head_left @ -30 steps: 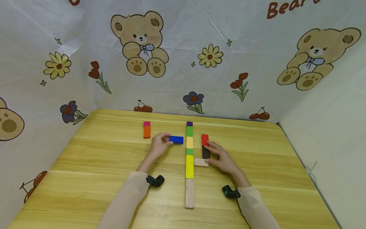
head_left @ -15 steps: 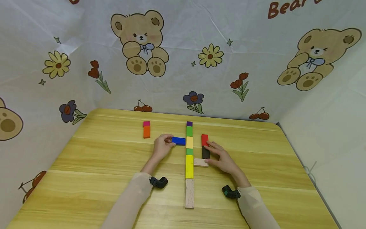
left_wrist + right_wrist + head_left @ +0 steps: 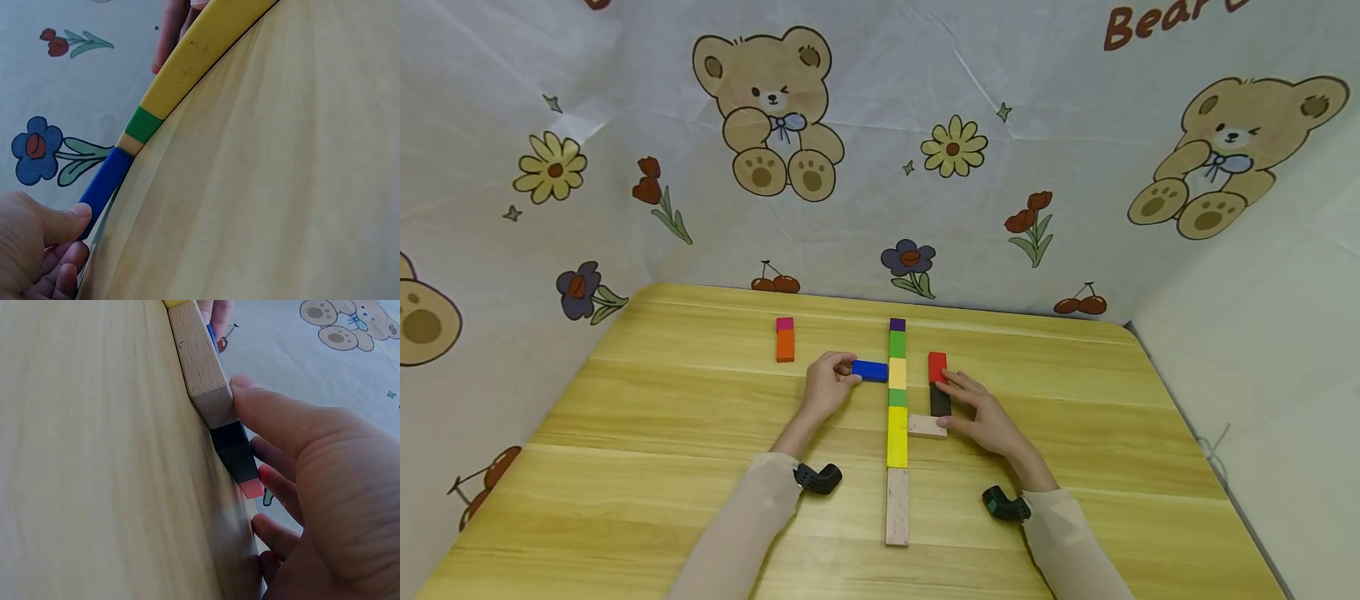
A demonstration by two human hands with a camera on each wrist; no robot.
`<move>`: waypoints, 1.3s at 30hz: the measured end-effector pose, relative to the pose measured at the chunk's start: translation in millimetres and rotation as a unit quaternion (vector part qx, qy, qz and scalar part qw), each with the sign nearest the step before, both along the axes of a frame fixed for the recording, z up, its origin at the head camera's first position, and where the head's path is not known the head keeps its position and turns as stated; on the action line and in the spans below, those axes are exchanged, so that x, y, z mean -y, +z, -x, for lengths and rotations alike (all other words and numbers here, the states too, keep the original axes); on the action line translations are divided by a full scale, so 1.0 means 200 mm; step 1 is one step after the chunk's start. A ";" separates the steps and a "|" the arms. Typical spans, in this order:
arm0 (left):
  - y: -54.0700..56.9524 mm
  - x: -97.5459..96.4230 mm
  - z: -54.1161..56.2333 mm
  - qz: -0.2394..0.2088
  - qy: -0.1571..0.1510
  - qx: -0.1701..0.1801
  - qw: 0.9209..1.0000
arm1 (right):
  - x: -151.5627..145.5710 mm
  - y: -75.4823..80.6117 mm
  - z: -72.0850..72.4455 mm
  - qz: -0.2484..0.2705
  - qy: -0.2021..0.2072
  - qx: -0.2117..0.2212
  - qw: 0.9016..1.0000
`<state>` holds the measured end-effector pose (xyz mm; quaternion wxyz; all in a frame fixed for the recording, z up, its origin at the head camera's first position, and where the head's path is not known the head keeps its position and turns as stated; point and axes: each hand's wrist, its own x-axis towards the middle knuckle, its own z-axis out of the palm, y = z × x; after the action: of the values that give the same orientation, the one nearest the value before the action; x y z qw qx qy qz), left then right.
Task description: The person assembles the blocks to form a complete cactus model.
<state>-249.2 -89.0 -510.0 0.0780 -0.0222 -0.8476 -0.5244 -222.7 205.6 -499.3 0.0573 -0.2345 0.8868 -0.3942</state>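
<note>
My left hand (image 3: 826,387) pinches a blue block (image 3: 870,371) by its left end. The other end meets the cream block (image 3: 897,373) in a column of blocks running down the middle of the table. In the left wrist view the thumb (image 3: 65,223) lies on top of the blue block, fingers below. My right hand (image 3: 991,419) rests with extended fingers by a red block (image 3: 937,364) and a black block (image 3: 940,400). Its thumb touches a short plain wooden block (image 3: 927,426) that juts right from the column's yellow block (image 3: 897,437).
The column also has a purple block (image 3: 897,324), two green blocks (image 3: 897,344) and a long plain wooden block (image 3: 897,507) at the near end. A pink block (image 3: 785,323) and an orange block (image 3: 786,347) stand at the back left. A patterned cloth (image 3: 865,225) hangs behind.
My left hand has moved the blue block a little right and slightly nearer, up against the column. The right hand stays where it was.
</note>
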 end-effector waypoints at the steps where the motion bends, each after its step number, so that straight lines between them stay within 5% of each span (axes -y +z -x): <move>1: 0.00 0.00 0.00 0.000 -0.001 0.002 1.000 | 0.00 0.00 0.00 0.000 0.000 0.000 1.000; 39: -0.02 0.00 -0.01 0.032 -0.012 0.000 0.999 | 0.00 -0.01 0.01 0.001 0.000 -0.008 1.000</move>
<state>-247.1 -89.6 -513.7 0.0709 -0.0348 -0.8634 -0.4984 -223.8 205.7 -501.5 0.0505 -0.2377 0.8869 -0.3929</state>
